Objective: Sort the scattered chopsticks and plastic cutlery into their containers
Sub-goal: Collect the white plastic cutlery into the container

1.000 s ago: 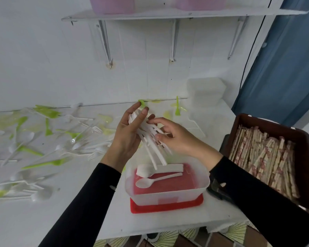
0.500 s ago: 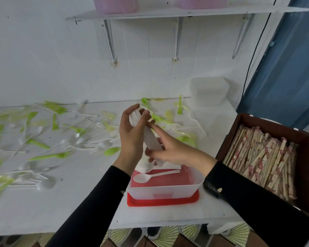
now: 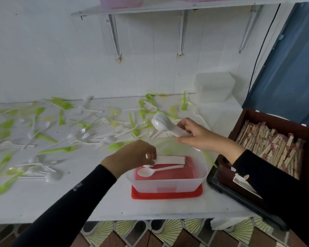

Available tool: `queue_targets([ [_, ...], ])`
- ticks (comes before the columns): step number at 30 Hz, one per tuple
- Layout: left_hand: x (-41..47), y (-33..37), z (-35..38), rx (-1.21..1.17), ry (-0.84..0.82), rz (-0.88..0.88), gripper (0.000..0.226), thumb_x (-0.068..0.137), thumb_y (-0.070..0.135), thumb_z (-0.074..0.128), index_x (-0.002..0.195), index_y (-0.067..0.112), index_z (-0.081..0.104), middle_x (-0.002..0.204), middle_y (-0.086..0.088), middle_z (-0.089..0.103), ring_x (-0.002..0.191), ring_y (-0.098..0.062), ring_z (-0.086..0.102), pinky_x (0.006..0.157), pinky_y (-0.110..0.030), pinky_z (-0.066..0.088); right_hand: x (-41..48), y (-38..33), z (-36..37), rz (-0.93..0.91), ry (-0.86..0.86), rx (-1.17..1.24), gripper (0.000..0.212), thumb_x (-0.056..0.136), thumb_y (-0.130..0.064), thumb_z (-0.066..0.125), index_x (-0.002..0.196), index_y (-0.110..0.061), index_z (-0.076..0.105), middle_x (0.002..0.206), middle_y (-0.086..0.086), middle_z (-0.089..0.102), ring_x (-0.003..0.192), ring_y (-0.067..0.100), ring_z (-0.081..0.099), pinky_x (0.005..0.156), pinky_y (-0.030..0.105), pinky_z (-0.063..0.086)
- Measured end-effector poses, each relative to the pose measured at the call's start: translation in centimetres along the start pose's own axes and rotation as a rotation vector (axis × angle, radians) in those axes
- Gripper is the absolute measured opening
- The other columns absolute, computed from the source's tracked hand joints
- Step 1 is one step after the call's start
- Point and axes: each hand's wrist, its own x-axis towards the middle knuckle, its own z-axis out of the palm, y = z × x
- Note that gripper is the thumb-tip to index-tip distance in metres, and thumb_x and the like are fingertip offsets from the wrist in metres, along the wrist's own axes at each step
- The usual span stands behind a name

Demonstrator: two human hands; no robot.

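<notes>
- White and green plastic strewn over most of the worktop (image 3: 34, 207): forks (image 3: 143, 124), loose spoons (image 3: 53, 176), green cutlery (image 3: 57, 150), all mixed together.
- Looks early for the cutlery: a handful boxed, far more lying loose.
- Chopsticks (image 3: 271, 147), paper-wrapped, packed side by side in brown box (image 3: 253, 114) at right; none seen loose on worktop, so that part seems done.
- Clear tub (image 3: 168, 184) standing on red lid (image 3: 168, 196) near front edge; holds one single spoon (image 3: 155, 171) and, just beside it, a nested stack (image 3: 169, 159) of white spoons. Nothing green inside.
- Second clear box (image 3: 214, 86) at back against wall; contents not discernible.
- Right hand (image 3: 201, 138) clamped on a bundle (image 3: 168, 126) of nested white spoons, held above tub's far rim, bowls pointing left.
- Left hand (image 3: 130, 155) down at tub's left side, fingers curled, fingertips apparently pinching the near end of stack.
- Hands apart, one over each side of tub.
- Next, probably: bundle down beside stack in tub.
- Left to do: remaining white spoons, all forks, every green piece. Cannot tell which container takes forks or green ones.
</notes>
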Motion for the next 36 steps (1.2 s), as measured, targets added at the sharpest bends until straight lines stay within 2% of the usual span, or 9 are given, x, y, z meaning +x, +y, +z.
queue_targets([
  [3, 1.0, 0.8, 2.0, 0.425, -0.159, 0.073, 0.035, 0.082, 0.040, 0.074, 0.111, 0.024, 0.065, 0.114, 0.007, 0.056, 0.103, -0.012, 0.053, 0.070, -0.028, 0.039, -0.3, 0.1, 0.4, -0.028, -0.004, 0.041, 0.024, 0.088, -0.019, 0.068, 0.108, -0.029, 0.057, 0.109, -0.009, 0.060, 0.091, 0.003, 0.058, 0.081, 0.020, 0.046],
  [7, 1.7, 1.1, 3.3, 0.559, -0.255, 0.071, 0.042, 0.084, 0.033, 0.074, 0.119, 0.017, 0.060, 0.125, -0.002, 0.048, 0.115, -0.022, 0.048, 0.081, -0.037, 0.050, -1.3, 0.0, -0.1, -0.030, -0.076, 0.020, 0.032, 0.078, -0.024, 0.077, 0.105, -0.033, 0.063, 0.107, -0.009, 0.062, 0.088, 0.006, 0.059, 0.080, 0.023, 0.047],
  [11, 1.5, 0.5, 3.2, 0.389, -0.177, 0.013, 0.036, 0.087, 0.021, 0.066, 0.121, 0.012, 0.057, 0.111, -0.006, 0.052, 0.111, -0.028, 0.058, 0.089, -0.037, 0.047, -2.4, -0.6, -1.8, 0.026, -0.214, -0.162, 0.037, 0.077, -0.028, 0.082, 0.108, -0.040, 0.067, 0.104, -0.012, 0.060, 0.091, 0.005, 0.054, 0.085, 0.023, 0.045],
  [15, 2.5, -1.0, 2.3, 0.285, -0.134, 0.062, 0.006, 0.084, 0.007, 0.060, 0.088, 0.007, 0.065, 0.095, -0.005, 0.052, 0.088, -0.032, 0.062, 0.071, -0.040, 0.049, -2.3, -1.2, -1.1, 0.055, -0.309, -0.244, 0.042, 0.076, -0.026, 0.083, 0.113, -0.035, 0.067, 0.105, -0.011, 0.061, 0.089, 0.006, 0.053, 0.083, 0.022, 0.044],
  [17, 3.2, -1.5, 2.1, 0.238, -0.138, 0.060, 0.005, 0.080, 0.005, 0.066, 0.082, 0.010, 0.068, 0.093, -0.003, 0.053, 0.085, -0.030, 0.062, 0.070, -0.036, 0.048, -1.8, -1.2, 0.9, 0.056, -0.339, -0.247, 0.035, 0.077, -0.023, 0.082, 0.107, -0.031, 0.065, 0.107, -0.008, 0.062, 0.088, 0.008, 0.055, 0.080, 0.023, 0.046],
  [19, 3.6, -1.6, 2.1, 0.241, -0.140, 0.041, 0.010, 0.079, 0.008, 0.070, 0.088, 0.013, 0.071, 0.098, -0.002, 0.058, 0.088, -0.025, 0.062, 0.072, -0.030, 0.047, -0.9, -0.8, 3.5, 0.060, -0.330, -0.350, 0.027, 0.081, -0.021, 0.078, 0.105, -0.026, 0.065, 0.112, -0.002, 0.061, 0.097, 0.018, 0.058, 0.082, 0.028, 0.047],
  [22, 4.2, -1.6, 2.4, 0.277, -0.141, 0.007, 0.015, 0.079, 0.012, 0.069, 0.092, 0.017, 0.074, 0.102, 0.000, 0.061, 0.092, -0.023, 0.062, 0.079, -0.032, 0.051, 0.1, -0.1, 6.9, 0.114, -0.285, -0.483, 0.019, 0.083, -0.026, 0.072, 0.099, -0.025, 0.063, 0.114, -0.001, 0.055, 0.105, 0.019, 0.055, 0.087, 0.032, 0.049],
  [32, 4.0, -2.3, 2.7, 0.215, -0.127, -0.007, 0.017, 0.090, 0.019, 0.062, 0.100, 0.018, 0.076, 0.107, -0.001, 0.063, 0.099, -0.022, 0.063, 0.087, -0.033, 0.050, 1.6, 0.1, 9.6, 0.063, -0.212, -0.871, 0.023, 0.090, -0.006, 0.055, 0.112, -0.005, 0.061, 0.119, 0.014, 0.054, 0.097, 0.031, 0.060, 0.052, 0.025, 0.030],
  [36, 2.9, -1.9, 2.0, 0.131, -0.173, 0.032, 0.030, 0.079, 0.034, 0.078, 0.104, 0.017, 0.072, 0.106, -0.001, 0.059, 0.095, -0.021, 0.060, 0.081, -0.034, 0.050, 2.2, 0.4, 9.8, 0.142, -0.164, -0.993, 0.030, 0.092, -0.010, 0.055, 0.121, -0.006, 0.058, 0.126, 0.014, 0.051, 0.116, 0.032, 0.053, 0.075, 0.033, 0.041],
])
